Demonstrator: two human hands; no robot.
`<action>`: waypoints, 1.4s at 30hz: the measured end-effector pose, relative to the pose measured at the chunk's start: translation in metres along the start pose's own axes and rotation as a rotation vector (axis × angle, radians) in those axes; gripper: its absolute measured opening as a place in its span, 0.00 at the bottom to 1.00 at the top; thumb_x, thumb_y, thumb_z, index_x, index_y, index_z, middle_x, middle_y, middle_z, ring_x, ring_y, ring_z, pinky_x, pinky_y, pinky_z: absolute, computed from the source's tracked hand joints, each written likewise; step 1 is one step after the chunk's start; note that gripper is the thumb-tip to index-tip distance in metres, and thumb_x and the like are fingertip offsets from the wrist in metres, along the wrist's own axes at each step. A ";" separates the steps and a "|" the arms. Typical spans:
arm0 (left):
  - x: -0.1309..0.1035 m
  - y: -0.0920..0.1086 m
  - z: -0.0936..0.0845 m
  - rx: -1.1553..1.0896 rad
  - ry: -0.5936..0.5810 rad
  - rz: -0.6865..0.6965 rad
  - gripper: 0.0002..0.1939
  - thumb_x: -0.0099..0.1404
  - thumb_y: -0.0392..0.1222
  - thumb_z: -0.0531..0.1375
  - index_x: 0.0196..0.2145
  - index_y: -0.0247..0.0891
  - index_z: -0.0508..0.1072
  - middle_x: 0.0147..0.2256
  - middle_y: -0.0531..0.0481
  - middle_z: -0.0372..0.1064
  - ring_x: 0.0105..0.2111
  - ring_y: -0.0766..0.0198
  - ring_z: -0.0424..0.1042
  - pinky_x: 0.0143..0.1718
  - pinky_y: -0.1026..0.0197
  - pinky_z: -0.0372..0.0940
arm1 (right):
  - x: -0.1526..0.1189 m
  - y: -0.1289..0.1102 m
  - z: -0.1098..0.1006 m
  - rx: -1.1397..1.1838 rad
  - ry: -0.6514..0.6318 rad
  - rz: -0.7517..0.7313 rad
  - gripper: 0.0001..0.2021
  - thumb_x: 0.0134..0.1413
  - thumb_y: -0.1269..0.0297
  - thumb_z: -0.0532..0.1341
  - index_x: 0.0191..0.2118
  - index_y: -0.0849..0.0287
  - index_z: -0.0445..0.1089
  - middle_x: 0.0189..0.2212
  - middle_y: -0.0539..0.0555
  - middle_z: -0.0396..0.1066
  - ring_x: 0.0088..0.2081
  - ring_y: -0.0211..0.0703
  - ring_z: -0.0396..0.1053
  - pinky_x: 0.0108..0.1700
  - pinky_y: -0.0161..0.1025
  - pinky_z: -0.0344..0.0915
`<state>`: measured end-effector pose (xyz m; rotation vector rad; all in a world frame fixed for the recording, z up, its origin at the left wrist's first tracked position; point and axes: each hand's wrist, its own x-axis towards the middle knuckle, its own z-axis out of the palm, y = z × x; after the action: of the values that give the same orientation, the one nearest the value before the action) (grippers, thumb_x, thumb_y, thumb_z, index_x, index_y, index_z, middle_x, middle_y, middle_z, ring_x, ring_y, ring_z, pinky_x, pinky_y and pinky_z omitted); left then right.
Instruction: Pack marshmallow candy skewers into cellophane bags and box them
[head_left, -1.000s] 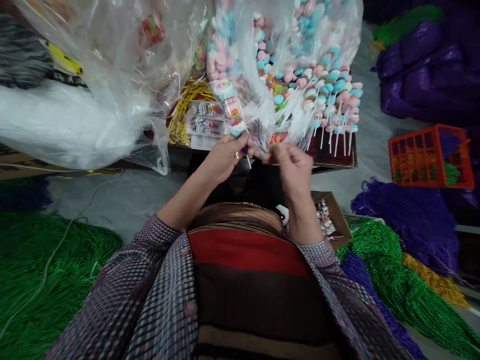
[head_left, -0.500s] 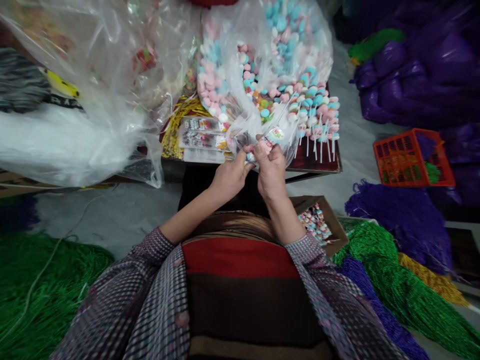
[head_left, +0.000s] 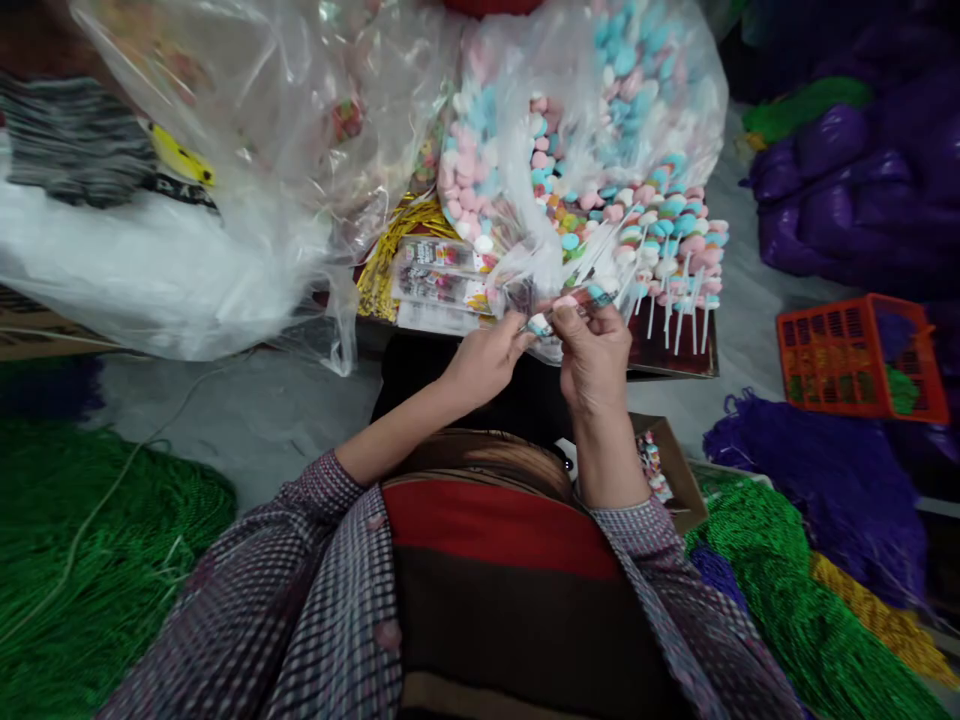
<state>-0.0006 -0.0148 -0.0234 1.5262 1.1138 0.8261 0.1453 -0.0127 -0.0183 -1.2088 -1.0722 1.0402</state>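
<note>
A marshmallow candy stick (head_left: 540, 324), white, pink and blue in a clear printed wrapper, is stretched between my two hands at the table's front edge. My left hand (head_left: 486, 362) is closed in a pinch at the stick's left end. Around its right part my right hand (head_left: 600, 352) is closed, thumb on top; the fingers hide some of the candy. Just left of the hands lie several flat printed wrappers (head_left: 439, 287). Candy skewers with white sticks (head_left: 679, 240) are heaped to the right. Behind the hands, a clear bag (head_left: 517, 190) holds loose marshmallows.
Gold twist ties (head_left: 382, 285) lie at the table's left corner, near a large clear plastic bag (head_left: 292, 130). Below the table's right side stands a cardboard box (head_left: 679, 480) of wrapped candies. An orange crate (head_left: 862, 355), green cords (head_left: 772, 560) and purple cords (head_left: 817, 480) are farther right.
The scene has shifted right in the view. My right hand has turned and moved slightly away from the left, and the candy stick now shows more lengthwise between them.
</note>
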 end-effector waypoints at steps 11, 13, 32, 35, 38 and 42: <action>0.008 -0.040 -0.051 -0.495 0.428 0.027 0.20 0.72 0.61 0.55 0.31 0.45 0.59 0.21 0.59 0.54 0.18 0.70 0.50 0.20 0.63 0.51 | 0.073 -0.023 0.045 -0.279 -0.370 -0.075 0.17 0.62 0.44 0.62 0.45 0.51 0.77 0.38 0.51 0.78 0.41 0.43 0.75 0.44 0.43 0.74; 0.010 -0.043 -0.062 -0.685 0.537 0.033 0.18 0.70 0.58 0.59 0.32 0.44 0.60 0.24 0.59 0.56 0.18 0.72 0.48 0.18 0.64 0.51 | 0.099 -0.014 0.065 -0.485 -0.460 -0.194 0.12 0.65 0.53 0.61 0.41 0.54 0.78 0.36 0.50 0.78 0.43 0.45 0.75 0.49 0.46 0.73; -0.002 -0.034 -0.081 -1.127 0.593 -0.155 0.15 0.73 0.45 0.60 0.28 0.39 0.68 0.15 0.63 0.49 0.13 0.75 0.51 0.17 0.69 0.53 | 0.158 0.045 0.135 -1.185 -0.505 -0.359 0.11 0.67 0.68 0.52 0.40 0.62 0.72 0.41 0.64 0.78 0.47 0.58 0.77 0.54 0.55 0.70; -0.002 -0.034 -0.082 -1.137 0.588 -0.166 0.17 0.72 0.48 0.61 0.28 0.39 0.67 0.14 0.64 0.48 0.12 0.75 0.50 0.16 0.69 0.53 | 0.167 0.048 0.125 -0.848 -0.391 -0.208 0.12 0.69 0.60 0.54 0.35 0.58 0.68 0.30 0.56 0.76 0.37 0.49 0.77 0.45 0.50 0.74; -0.002 -0.034 -0.082 -1.137 0.583 -0.166 0.17 0.72 0.49 0.61 0.28 0.39 0.67 0.14 0.64 0.48 0.12 0.75 0.49 0.16 0.69 0.53 | 0.170 0.046 0.114 -0.490 -0.324 0.007 0.13 0.69 0.54 0.54 0.34 0.56 0.65 0.26 0.50 0.74 0.28 0.41 0.75 0.33 0.42 0.74; -0.001 -0.036 -0.081 -1.129 0.560 -0.153 0.16 0.74 0.46 0.59 0.27 0.39 0.69 0.14 0.63 0.47 0.12 0.75 0.49 0.16 0.69 0.53 | 0.164 0.036 0.106 -0.201 -0.271 0.129 0.15 0.64 0.48 0.60 0.35 0.54 0.64 0.29 0.50 0.75 0.28 0.38 0.75 0.27 0.35 0.71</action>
<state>-0.0833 0.0128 -0.0391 0.2662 0.8437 1.4769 0.0710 0.1701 -0.0382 -1.3371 -1.3486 1.2450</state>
